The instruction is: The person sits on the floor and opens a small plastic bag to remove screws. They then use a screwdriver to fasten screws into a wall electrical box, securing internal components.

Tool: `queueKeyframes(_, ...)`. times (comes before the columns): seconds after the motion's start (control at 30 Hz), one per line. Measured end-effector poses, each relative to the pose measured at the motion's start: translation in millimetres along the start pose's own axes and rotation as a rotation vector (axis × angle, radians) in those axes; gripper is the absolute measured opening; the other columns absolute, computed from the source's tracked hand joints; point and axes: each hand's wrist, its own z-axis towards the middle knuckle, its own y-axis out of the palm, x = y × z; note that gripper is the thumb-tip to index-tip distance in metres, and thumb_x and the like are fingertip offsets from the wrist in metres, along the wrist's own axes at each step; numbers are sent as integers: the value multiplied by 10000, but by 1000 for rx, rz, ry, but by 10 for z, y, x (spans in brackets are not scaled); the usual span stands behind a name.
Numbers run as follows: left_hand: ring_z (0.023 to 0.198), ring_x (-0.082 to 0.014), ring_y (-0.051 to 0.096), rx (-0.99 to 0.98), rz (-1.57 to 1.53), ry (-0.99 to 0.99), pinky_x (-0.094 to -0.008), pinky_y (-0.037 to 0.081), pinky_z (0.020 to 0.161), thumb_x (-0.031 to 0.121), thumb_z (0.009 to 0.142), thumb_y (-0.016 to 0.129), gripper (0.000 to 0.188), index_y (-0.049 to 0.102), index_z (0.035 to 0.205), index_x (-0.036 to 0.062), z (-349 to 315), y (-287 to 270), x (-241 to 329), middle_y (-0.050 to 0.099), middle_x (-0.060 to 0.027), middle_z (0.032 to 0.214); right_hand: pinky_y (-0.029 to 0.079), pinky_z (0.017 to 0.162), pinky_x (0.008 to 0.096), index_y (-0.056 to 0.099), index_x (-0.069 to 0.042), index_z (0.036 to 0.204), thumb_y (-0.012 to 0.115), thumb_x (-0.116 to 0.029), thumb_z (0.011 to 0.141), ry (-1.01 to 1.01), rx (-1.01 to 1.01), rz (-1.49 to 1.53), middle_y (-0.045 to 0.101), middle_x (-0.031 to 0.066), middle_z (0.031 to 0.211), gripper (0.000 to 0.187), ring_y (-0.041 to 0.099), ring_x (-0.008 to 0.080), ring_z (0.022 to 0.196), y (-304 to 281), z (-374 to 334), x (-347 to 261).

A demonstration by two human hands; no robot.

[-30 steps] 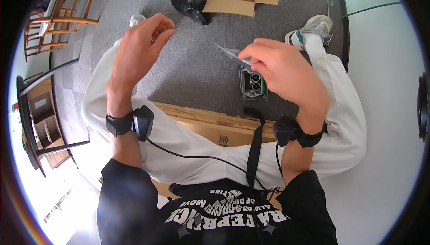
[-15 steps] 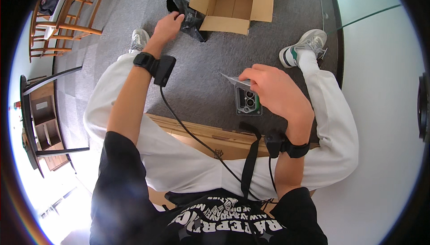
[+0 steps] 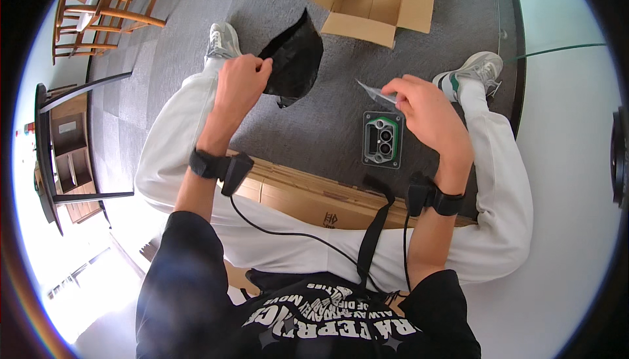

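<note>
My left hand [image 3: 244, 83] is closed on the edge of a black plastic bag [image 3: 296, 64], which hangs beside it above the carpet. My right hand [image 3: 419, 106] pinches a small clear plastic bag [image 3: 378, 95] between thumb and fingers. Below the clear bag, a grey metal housing with a green seal [image 3: 382, 140] lies on the carpet, its face with two round holes turned up. The housing touches neither hand.
An open cardboard box [image 3: 373, 1] stands on the carpet [image 3: 262, 5] ahead. Flattened cardboard [image 3: 295, 192] lies between my legs. A wooden chair [image 3: 111, 15] is at the far left, with a dark-legged table [image 3: 85, 195] nearer. A white wall [image 3: 563, 162] runs along the right.
My left hand has lifted the black bag off the floor and drawn it nearer. My right hand has moved the clear bag up off the housing, which now shows fully.
</note>
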Motion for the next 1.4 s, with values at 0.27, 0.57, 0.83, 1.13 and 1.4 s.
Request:
queueKeyframes(0.27,780,-472,661,-126,-140,-121,-535,535,742,335,956,654,396,729,774,-9,-710,209,-65,685,-241,815,475,759,404,657,-18,1084,608,87,894,-56,-26,-50,591,136,903,222,604,319,838,182,26,-303)
queueKeyframes(0.57,1084,-374,588,-280,-154,8,-457,514,917,147,748,837,379,642,1047,21,-1236,474,-128,575,-134,1129,481,732,418,672,-33,1048,658,91,820,-221,-60,-262,568,106,891,260,591,314,867,53,-70,-924)
queueKeyframes(0.83,1086,-412,564,-184,-386,59,-467,486,956,9,770,743,411,612,1159,21,-1193,658,-302,549,-172,1147,430,614,364,733,-4,1015,661,146,755,-231,88,-205,572,83,832,309,528,264,734,244,-339,-1104)
queueKeyframes(1.13,1198,-430,536,-319,-503,161,-452,462,1038,2,781,720,617,540,1371,21,-1284,639,-97,543,-199,1304,469,580,324,734,-33,929,668,124,626,-437,103,-44,647,65,842,348,574,246,718,638,-378,-1027)
queueKeyframes(1.4,1253,-421,531,-379,-678,201,-430,445,1079,74,838,725,631,503,1424,-4,-1335,610,80,530,-217,1357,487,653,338,727,-26,941,695,119,791,-265,61,-1,650,77,852,211,594,264,750,863,-362,-936)
